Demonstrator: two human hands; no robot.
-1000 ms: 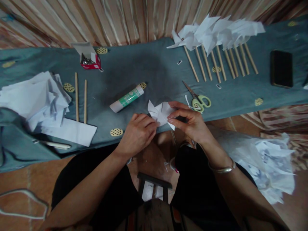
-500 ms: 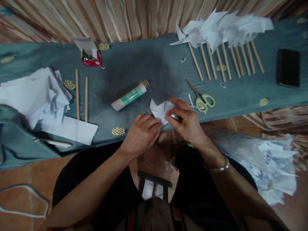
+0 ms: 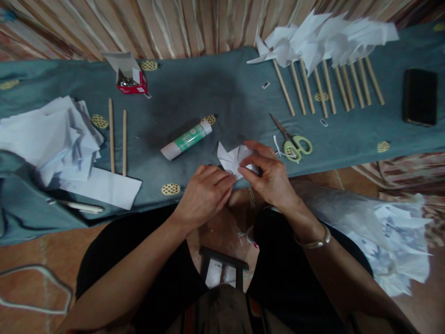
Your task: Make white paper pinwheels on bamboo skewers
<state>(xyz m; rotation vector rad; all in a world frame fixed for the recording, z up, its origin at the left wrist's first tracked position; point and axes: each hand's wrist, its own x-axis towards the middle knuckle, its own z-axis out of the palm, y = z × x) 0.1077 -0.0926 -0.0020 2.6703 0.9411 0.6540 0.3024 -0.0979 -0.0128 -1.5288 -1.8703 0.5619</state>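
A white paper pinwheel point(image 3: 230, 159), its blades folded toward the middle, is held between both hands just over the front edge of the table. My left hand point(image 3: 207, 192) is closed on its lower left side. On the other side, my right hand point(image 3: 267, 170) pinches a blade between thumb and fingers. Behind my left hand lies a glue stick point(image 3: 189, 139) with a green label. Scissors point(image 3: 295, 144) with light green handles rest beyond my right hand, a thin paper scrap beside them. The fingers hide part of the pinwheel.
Finished pinwheels point(image 3: 314, 44) on wooden sticks lie in a row at the back right, near a phone point(image 3: 419, 97). At left are a paper stack point(image 3: 52, 134), two wooden sticks point(image 3: 111, 134) and an open red box point(image 3: 134, 87). A plastic bag point(image 3: 392, 241) of paper pieces stands at lower right.
Almost nothing differs. The view has shifted very slightly, and both hands keep the same hold on the paper pinwheel.
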